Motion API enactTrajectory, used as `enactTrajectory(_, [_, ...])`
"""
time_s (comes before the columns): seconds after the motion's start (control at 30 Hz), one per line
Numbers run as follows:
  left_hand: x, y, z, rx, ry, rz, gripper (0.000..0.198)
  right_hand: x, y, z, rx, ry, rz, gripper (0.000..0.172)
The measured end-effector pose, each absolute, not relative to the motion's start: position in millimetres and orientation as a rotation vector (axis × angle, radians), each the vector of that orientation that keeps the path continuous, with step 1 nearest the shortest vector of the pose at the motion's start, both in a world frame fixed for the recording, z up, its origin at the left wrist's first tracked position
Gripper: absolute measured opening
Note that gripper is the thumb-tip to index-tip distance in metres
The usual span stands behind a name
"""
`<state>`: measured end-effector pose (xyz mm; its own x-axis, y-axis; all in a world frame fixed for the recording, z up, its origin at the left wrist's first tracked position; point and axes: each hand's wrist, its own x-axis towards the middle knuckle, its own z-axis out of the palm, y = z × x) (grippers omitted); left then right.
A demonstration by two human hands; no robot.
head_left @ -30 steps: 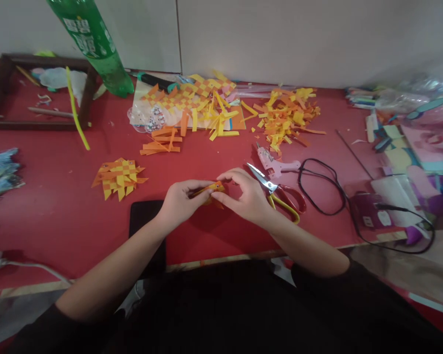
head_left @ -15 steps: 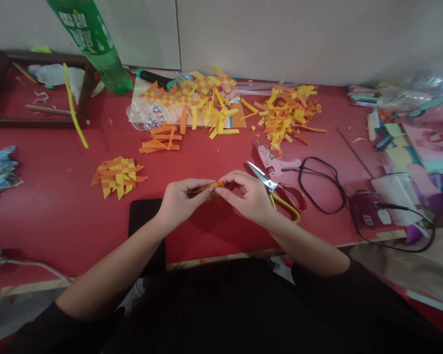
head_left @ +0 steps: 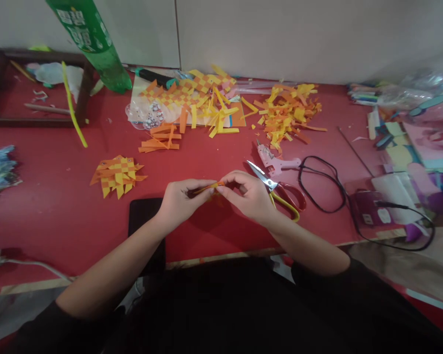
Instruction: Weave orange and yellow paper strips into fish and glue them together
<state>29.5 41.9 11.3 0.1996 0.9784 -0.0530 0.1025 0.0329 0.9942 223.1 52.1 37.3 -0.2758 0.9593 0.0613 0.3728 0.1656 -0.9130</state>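
Observation:
Between my two hands is a small woven paper fish (head_left: pixel 216 185) in orange and yellow, mostly hidden by the fingers. My left hand (head_left: pixel 182 199) pinches its left side between thumb and fingers. At its right end, my right hand (head_left: pixel 248 195) grips it the same way, thumb tip close to my left thumb. Scissors (head_left: pixel 271 184) with one red and one yellow handle lie open just beyond my right hand. Several finished woven paper fish (head_left: pixel 118 174) are piled on the red table to the left. A black phone (head_left: pixel 143 216) lies under my left wrist.
A pink glue gun (head_left: pixel 276 161) with a black cord lies right of centre. Paper strips (head_left: pixel 288 115) are heaped at the back, beside more woven fish (head_left: pixel 184 93) and a bag of googly eyes (head_left: pixel 149 115). A green bottle (head_left: pixel 103 54) stands by a wooden frame (head_left: pixel 33 123).
The paper fish has tilted slightly between my fingertips, and its eye shows less. Both hands stay in nearly the same place.

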Motion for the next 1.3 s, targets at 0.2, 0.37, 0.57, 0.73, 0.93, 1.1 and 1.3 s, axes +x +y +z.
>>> enactTrajectory(0.2, [29.6, 42.6, 12.3, 1.370, 1.143, 0.973, 0.022, 223.6, 51.5, 37.9, -1.279, -1.730, 1.135, 0.011])
enactTrajectory(0.37, [28.8, 42.5, 11.3, 1.394, 1.155, 0.960, 0.021, 224.0, 52.5, 38.1, -1.285, -1.719, 1.178, 0.014])
enactTrajectory(0.57, [28.7, 42.5, 13.6, 1.402, 1.160, 0.940, 0.021, 224.3, 52.5, 40.2, -1.296, -1.725, 1.180, 0.013])
enactTrajectory(0.73, [28.6, 42.3, 14.8, 1.393, 1.169, 0.932, 0.021, 225.1, 52.1, 39.5, -1.309, -1.713, 1.206, 0.014])
enactTrajectory(0.93, [28.1, 42.6, 12.3, 1.353, 1.152, 0.924, 0.022, 224.5, 50.4, 36.0, -1.273, -1.672, 1.201, 0.013])
enactTrajectory(1.1, [28.2, 45.4, 13.0, 1.260, 1.114, 0.931, 0.025, 224.3, 49.6, 31.8, -1.256, -1.634, 1.227, 0.015])
enactTrajectory(1.3, [27.1, 49.1, 10.9, 1.089, 1.095, 0.944, 0.033, 227.3, 48.4, 32.4, -1.319, -1.495, 1.372, 0.027])
